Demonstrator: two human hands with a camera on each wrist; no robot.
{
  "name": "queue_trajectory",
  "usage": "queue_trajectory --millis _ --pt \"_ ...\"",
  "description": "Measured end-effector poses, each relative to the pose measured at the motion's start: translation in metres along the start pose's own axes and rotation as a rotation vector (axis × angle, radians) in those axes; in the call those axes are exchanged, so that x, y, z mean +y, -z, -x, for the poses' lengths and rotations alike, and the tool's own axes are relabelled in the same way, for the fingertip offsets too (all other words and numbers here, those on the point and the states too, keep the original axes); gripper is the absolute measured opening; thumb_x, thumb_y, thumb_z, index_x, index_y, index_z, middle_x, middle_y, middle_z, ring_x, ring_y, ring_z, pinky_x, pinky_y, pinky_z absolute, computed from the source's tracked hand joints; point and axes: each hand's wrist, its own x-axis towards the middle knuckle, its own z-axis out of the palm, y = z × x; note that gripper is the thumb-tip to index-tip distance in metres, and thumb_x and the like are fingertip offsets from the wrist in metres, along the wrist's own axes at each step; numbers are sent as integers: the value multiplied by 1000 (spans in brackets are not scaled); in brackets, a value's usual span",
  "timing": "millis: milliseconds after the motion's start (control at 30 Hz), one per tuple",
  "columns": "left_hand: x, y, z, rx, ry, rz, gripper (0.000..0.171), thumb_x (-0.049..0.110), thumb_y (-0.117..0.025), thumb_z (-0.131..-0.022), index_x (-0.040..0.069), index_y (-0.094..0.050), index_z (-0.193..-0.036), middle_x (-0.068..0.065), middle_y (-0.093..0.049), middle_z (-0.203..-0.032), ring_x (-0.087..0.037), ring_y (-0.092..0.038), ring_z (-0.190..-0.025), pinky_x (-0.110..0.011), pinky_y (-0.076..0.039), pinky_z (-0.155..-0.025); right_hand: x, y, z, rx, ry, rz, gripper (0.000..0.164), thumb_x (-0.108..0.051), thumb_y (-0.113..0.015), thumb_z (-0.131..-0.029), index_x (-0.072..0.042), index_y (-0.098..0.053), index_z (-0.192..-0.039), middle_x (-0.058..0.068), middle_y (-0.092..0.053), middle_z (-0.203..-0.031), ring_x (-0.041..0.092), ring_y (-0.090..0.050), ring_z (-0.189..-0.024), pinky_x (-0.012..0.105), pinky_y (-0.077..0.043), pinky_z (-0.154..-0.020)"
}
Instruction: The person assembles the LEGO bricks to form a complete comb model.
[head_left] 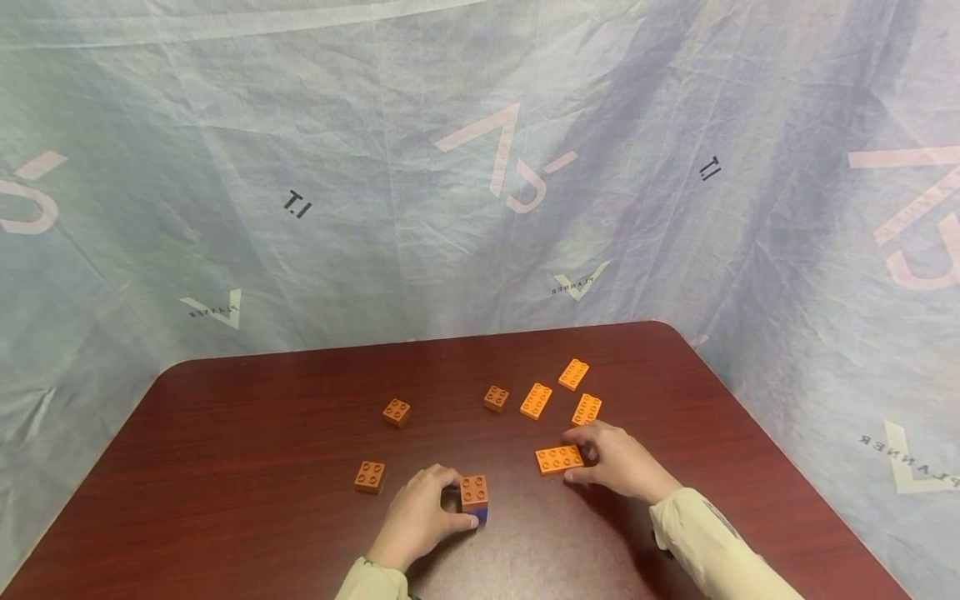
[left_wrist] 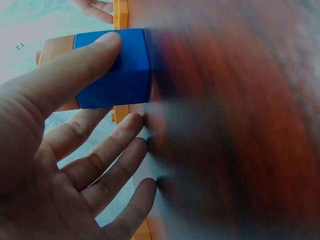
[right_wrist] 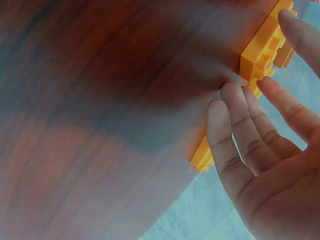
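Note:
My left hand (head_left: pixel 422 515) pinches a stack of two square bricks between thumb and index finger, the other fingers spread. The stack's upper brick is brown (head_left: pixel 474 487) with studs on top; its lower brick is blue (left_wrist: pixel 131 67). Whether the stack touches the table cannot be told. To the right, my right hand (head_left: pixel 618 460) is at the right end of a flat orange brick (head_left: pixel 557 460) lying on the table. Its thumb is at the brick's near edge and its index finger by the far edge, without a clear grip. The right wrist view shows fairly straight fingers (right_wrist: pixel 220 120).
Three brown bricks, one at left (head_left: pixel 370 477), one farther back (head_left: pixel 396 412) and one near the middle (head_left: pixel 496 398), lie on the dark red table (head_left: pixel 247 450). Orange bricks (head_left: pixel 536 401) (head_left: pixel 573 374) (head_left: pixel 587 408) lie beyond the right hand. A printed cloth (head_left: pixel 337 275) hangs behind.

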Motion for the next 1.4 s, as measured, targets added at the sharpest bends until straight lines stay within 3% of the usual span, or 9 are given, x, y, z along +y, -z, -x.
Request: queue_trajectory --millis 300,500,667,800,900,1133,1400 --pt "-2 -1 1 -6 1 3 43 26 -93 -72 7 -72 -104 -8 -69 -110 -32 -63 -101 -58 -51 -87 -3 -4 -5 -23 -31 94 47 -19 -93 -72 -12 -74 -115 3 -63 -104 17 -56 -82 38 -50 -73" --pt "-2 -1 0 -5 -3 0 44 27 -93 -72 7 -72 -105 -7 -69 -109 -32 -64 -101 -57 -51 -86 -5 -3 -4 -25 -31 115 41 -21 -92 -74 -16 -77 -111 4 -63 -104 19 -54 -79 38 -49 -71" --pt "-2 -1 0 1 -4 2 43 27 -93 -72 8 -72 -105 -7 -69 -110 -33 -63 -103 -57 -51 -86 -5 -3 -4 -4 -2 134 36 -20 -92 -74 -17 -77 -106 11 -66 -115 21 -59 -84 39 -49 -72" --pt "-2 -1 1 0 -2 7 44 27 -93 -72 8 -72 -105 -7 -69 -110 -33 -63 -103 -58 -50 -87 -4 -4 -4 5 2 135 33 -20 -92 -75 -17 -76 -104 13 -65 -116 17 -57 -78 36 -47 -67" --pt "-2 -1 0 -4 4 9 44 27 -93 -72 8 -72 -106 -7 -68 -111 -33 -63 -104 -59 -50 -88 -4 -4 -3 6 0 127 33 -20 -91 -75 -16 -76 -105 10 -65 -112 13 -49 -70 33 -43 -63" --pt "-2 -1 0 -7 15 7 44 27 -93 -72 8 -72 -106 -6 -68 -111 -32 -63 -103 -58 -50 -87 -2 -4 -3 0 32 115 33 -22 -90 -77 -14 -76 -106 -4 -57 -82 10 -47 -68 29 -41 -59" --pt "-1 -1 -1 -2 12 4 44 27 -93 -72 8 -72 -105 -6 -68 -111 -32 -63 -103 -58 -50 -88 0 -5 -3 4 64 67 31 -27 -87 -81 -12 -75 -106 -8 -55 -74 5 -47 -63 26 -41 -55"
